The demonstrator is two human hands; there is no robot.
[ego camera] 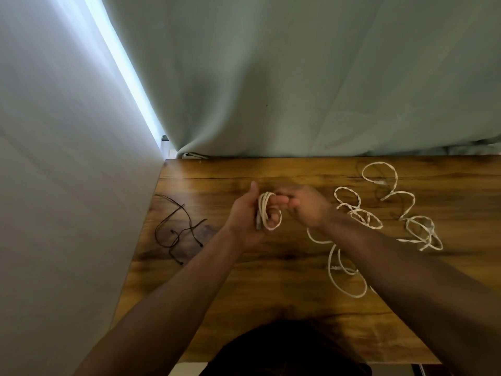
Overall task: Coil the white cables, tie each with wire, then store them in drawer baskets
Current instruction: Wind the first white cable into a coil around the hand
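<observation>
Your left hand [245,218] grips a small coil of white braided cable [267,210] above the brown wooden table [271,280], thin dark tie wires [177,229] lying off to its left. Your right hand [305,206] pinches the coil's top. Further right, loose white cables [401,210] sprawl, partly hidden beneath your forearm. A grey-green curtain [298,77] hangs behind.

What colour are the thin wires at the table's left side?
Dark brown wires, seen in the head view.
</observation>
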